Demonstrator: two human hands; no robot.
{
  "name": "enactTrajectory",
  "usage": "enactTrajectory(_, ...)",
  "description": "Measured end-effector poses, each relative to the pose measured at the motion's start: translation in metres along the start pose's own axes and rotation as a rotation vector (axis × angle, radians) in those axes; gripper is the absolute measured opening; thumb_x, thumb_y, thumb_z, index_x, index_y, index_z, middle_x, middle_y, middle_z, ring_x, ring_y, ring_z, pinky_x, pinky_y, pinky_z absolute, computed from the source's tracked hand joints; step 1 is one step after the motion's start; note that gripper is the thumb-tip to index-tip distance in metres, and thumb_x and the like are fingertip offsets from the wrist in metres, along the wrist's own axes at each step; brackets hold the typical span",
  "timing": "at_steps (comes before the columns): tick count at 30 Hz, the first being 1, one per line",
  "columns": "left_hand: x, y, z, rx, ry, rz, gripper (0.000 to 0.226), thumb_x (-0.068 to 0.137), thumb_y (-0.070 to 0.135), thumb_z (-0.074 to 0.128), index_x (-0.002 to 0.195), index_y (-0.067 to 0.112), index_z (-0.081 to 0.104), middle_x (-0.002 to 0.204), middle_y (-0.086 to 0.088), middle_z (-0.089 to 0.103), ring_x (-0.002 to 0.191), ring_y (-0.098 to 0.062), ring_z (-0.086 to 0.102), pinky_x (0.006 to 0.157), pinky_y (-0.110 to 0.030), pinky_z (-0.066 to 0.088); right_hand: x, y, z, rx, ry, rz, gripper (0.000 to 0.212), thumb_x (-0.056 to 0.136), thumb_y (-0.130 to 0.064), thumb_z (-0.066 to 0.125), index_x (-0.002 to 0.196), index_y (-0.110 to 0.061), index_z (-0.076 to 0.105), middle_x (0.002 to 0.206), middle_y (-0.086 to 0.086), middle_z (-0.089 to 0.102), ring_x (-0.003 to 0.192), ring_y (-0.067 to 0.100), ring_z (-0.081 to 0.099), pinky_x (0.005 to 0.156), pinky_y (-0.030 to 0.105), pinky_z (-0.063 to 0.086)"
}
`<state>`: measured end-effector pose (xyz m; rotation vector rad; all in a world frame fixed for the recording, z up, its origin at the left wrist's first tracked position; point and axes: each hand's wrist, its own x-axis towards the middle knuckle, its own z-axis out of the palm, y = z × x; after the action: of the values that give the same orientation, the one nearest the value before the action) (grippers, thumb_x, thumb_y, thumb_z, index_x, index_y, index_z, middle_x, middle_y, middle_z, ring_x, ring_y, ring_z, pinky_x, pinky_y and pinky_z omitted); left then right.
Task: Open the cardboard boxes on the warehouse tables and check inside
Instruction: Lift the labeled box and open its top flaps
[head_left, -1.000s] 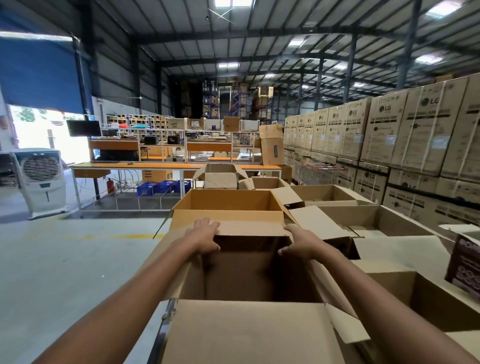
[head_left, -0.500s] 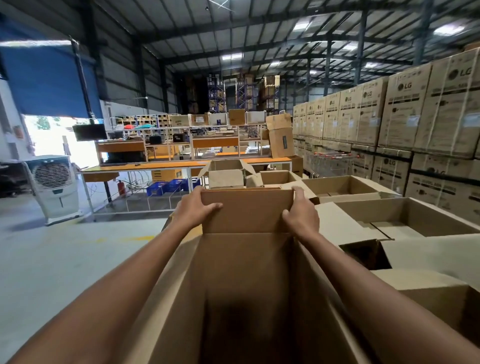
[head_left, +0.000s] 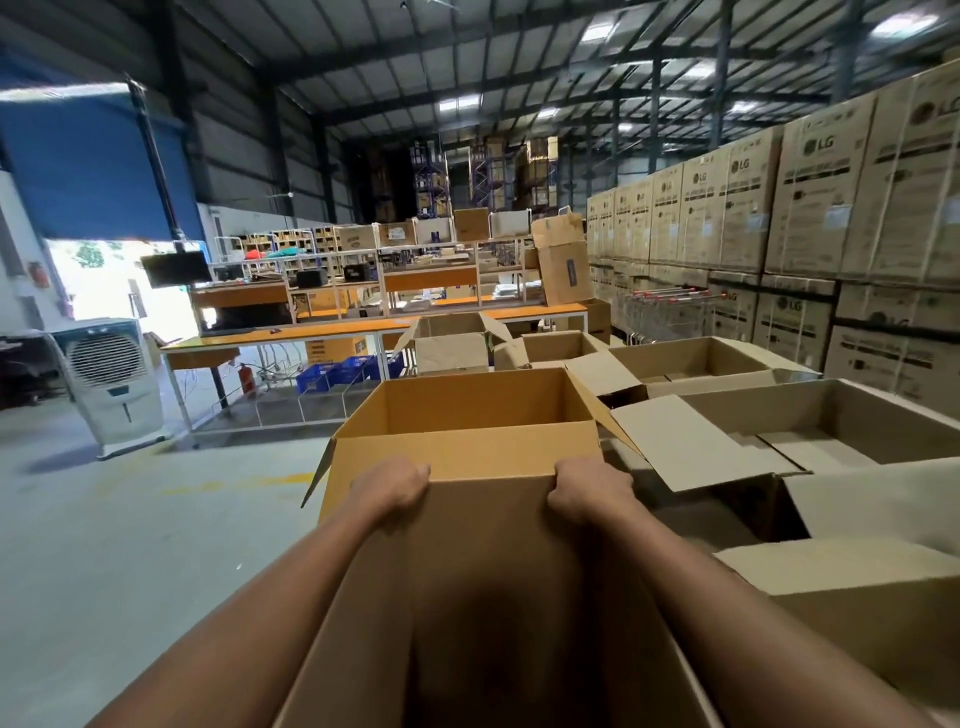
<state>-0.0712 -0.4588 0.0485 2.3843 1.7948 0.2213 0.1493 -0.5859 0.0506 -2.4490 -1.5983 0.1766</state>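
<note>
Close in front, open cardboard box (head_left: 488, 597) with one flap raised upright, left grip (head_left: 389, 486) and right grip (head_left: 589, 491) both clenched over that flap's top edge near its corners, second open box (head_left: 467, 400) just behind, more open boxes (head_left: 831, 415) to the right.
</note>
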Motion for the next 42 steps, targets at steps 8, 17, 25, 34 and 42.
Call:
enactTrajectory(8, -0.025, 0.003, -0.015, -0.073, 0.026, -0.019, 0.059, 0.1, 0.057, 0.041, 0.138, 0.012, 0.049, 0.132, -0.01, 0.059, 0.12, -0.026, 0.057, 0.101, -0.041, 0.048, -0.018, -0.007, -0.018, 0.02, 0.015, -0.084, 0.031, 0.092, -0.041, 0.06, 0.119, -0.026, 0.056, 0.122, 0.003, 0.06, 0.115, 0.025, 0.053, 0.098, 0.048, 0.05)
enactTrajectory(17, -0.145, -0.003, -0.044, -0.245, -0.076, 0.144, 0.066, 0.099, 0.035, 0.058, 0.152, 0.007, 0.032, 0.157, -0.013, 0.039, 0.14, -0.028, 0.041, 0.11, -0.033, 0.034, -0.117, 0.006, -0.038, 0.015, 0.002, -0.145, 0.05, 0.092, -0.04, 0.065, 0.136, -0.019, 0.055, 0.134, 0.005, 0.058, 0.116, 0.022, 0.058, 0.098, 0.037, 0.052)
enactTrajectory(25, -0.299, -0.044, -0.033, -0.432, 0.047, 0.136, 0.057, 0.099, 0.051, 0.052, 0.141, 0.014, 0.053, 0.142, -0.006, 0.055, 0.126, -0.022, 0.053, 0.1, -0.037, 0.042, -0.25, 0.02, -0.02, 0.15, 0.148, -0.087, 0.06, 0.089, -0.072, 0.046, 0.116, -0.023, 0.07, 0.117, 0.003, 0.067, 0.103, 0.022, 0.062, 0.089, 0.043, 0.055)
enactTrajectory(34, -0.366, -0.022, 0.016, -0.431, 0.629, 0.07, 0.048, 0.096, 0.045, 0.032, 0.103, 0.013, 0.067, 0.11, -0.006, 0.063, 0.09, -0.022, 0.06, 0.081, -0.044, 0.053, -0.336, 0.0, 0.01, 0.017, 0.51, -0.102, 0.058, 0.103, -0.053, 0.022, 0.109, -0.025, 0.072, 0.148, 0.01, 0.049, 0.138, 0.031, 0.035, 0.105, 0.051, 0.034)
enactTrajectory(42, -0.393, -0.022, 0.006, -0.339, 0.449, 0.065, 0.065, 0.102, 0.056, 0.033, 0.156, 0.022, 0.021, 0.164, -0.009, 0.021, 0.151, -0.032, 0.019, 0.117, -0.059, 0.018, -0.373, -0.005, 0.022, -0.005, 0.443, -0.163, 0.055, 0.1, -0.059, 0.03, 0.136, -0.024, 0.053, 0.161, 0.012, 0.028, 0.152, 0.032, 0.011, 0.117, 0.062, 0.014)
